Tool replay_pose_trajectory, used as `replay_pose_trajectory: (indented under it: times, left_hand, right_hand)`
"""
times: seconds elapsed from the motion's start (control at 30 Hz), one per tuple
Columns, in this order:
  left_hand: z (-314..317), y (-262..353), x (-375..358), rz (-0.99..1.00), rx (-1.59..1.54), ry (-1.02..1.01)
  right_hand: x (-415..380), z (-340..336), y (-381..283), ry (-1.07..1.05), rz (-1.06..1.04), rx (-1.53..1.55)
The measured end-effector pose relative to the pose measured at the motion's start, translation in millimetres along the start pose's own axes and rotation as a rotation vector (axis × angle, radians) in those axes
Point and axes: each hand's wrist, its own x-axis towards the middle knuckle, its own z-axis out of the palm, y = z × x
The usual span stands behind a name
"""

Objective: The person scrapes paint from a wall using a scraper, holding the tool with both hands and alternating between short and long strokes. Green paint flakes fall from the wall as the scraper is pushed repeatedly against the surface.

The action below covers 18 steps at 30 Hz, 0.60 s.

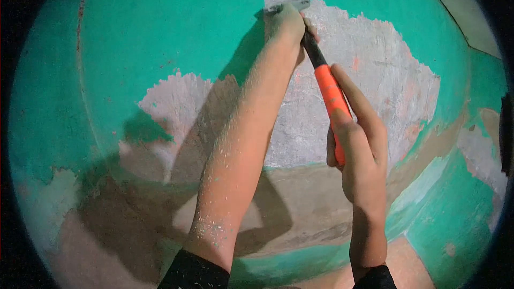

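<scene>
A long-handled paint scraper (326, 85) with an orange and black handle slants up across the wall. Its metal head (303, 4) rests at the upper edge of a bare grey patch (364, 85), where green paint meets stripped wall. My left hand (288, 24) is closed around the scraper close to its head, partly covering it. Lower down, my right hand (358, 142) wraps the orange grip, with one finger laid along the handle. Pale flakes and dust cling to my left forearm (235, 134).
Green paint (166, 16) covers much of the wall, with ragged edges around the bare areas. A second stripped patch (182, 107) lies to the left. A brownish band (316, 198) runs along the wall's lower part. Another peeled wall section (482, 150) stands at the right.
</scene>
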Motion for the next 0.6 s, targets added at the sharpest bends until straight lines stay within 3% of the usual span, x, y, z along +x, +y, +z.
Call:
replay_pose_trajectory:
  times: [0.13, 0.27, 0.4, 0.53, 0.6]
  left_hand:
    - [0, 7, 10, -0.017, -0.010, 0.005]
    - [7, 8, 13, 0.041, -0.004, -0.005]
    - [3, 0, 0, -0.008, 0.026, 0.010]
    - [9, 9, 19, 0.081, 0.014, -0.090]
    - [7, 3, 7, 0.004, 0.004, -0.037]
  right_hand:
    - [9, 7, 12, 0.011, -0.089, -0.089]
    - [11, 0, -5, -0.004, 0.015, -0.032]
    - [5, 2, 4, -0.009, -0.057, -0.098]
    - [18, 1, -8, 0.002, -0.041, -0.097]
    - [9, -2, -8, -0.019, -0.025, -0.091]
